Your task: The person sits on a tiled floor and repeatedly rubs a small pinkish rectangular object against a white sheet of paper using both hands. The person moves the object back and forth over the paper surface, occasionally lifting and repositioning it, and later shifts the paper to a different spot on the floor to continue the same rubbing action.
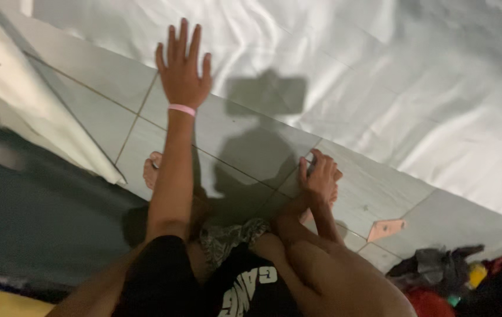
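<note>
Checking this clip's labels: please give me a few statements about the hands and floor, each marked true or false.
1. The left hand is spread open, reaching toward the white sheet. True.
2. A pink band sits on the left wrist. True.
3. The right hand is raised in the air. False: it is down near the tiled floor by a foot.
4. The floor is carpeted. False: grey tiles.

I count two bare hands: my left hand [183, 69] and my right hand [318, 175]. One thin pink wristband [181, 109] circles the left wrist. One white crumpled bedsheet [391, 76], one flat pinkish-brown cardboard scrap [385, 228], and one heap of dark and red clothes [456, 276].
</note>
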